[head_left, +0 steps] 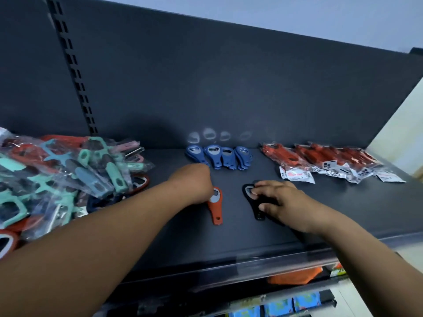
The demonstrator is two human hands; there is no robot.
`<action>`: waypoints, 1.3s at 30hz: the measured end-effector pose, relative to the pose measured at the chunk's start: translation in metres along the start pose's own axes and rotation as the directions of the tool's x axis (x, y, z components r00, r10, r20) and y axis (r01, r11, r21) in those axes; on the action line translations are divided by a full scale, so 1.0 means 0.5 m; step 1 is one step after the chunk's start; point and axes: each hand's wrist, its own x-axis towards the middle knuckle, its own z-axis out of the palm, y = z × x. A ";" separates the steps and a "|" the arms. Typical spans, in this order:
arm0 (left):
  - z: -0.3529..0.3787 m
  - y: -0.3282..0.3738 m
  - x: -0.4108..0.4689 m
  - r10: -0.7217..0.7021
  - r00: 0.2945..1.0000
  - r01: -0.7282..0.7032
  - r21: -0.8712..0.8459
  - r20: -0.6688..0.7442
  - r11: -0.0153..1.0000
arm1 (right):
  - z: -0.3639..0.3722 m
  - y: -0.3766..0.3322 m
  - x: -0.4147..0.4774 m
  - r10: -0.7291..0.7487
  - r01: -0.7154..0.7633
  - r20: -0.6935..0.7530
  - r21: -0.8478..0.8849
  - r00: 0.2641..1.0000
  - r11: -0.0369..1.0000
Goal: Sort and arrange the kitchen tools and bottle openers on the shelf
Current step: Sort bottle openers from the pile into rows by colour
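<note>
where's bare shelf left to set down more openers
Bare shelf lies between the blue openers and the red packets, right of the right hand in front of those packets, and along the front edge. The bagged tool pile on the left is crowded.

Blue openers (219,156), orange-red opener (215,205), black opener (254,202), dark grey shelf (343,202)
</note>
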 end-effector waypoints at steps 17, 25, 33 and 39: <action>0.001 -0.021 -0.010 0.104 0.995 -0.104 -0.163 -0.009 0.981 | 0.019 -0.097 0.031 -0.298 0.297 -0.033 -0.013 0.954 0.955; 0.000 -0.040 -0.046 0.106 0.980 -0.129 -0.128 -0.167 0.983 | 0.014 -0.089 0.031 -0.217 0.222 -0.132 0.022 0.967 0.975; 0.044 -0.029 -0.077 0.283 0.956 -0.281 0.040 -0.081 0.959 | 0.034 -0.031 -0.004 -0.003 -0.008 -0.122 -0.091 0.993 0.996; 0.040 -0.030 -0.081 0.290 0.955 -0.286 0.071 -0.065 0.956 | 0.032 -0.050 0.037 0.006 -0.015 -0.118 -0.076 0.993 0.997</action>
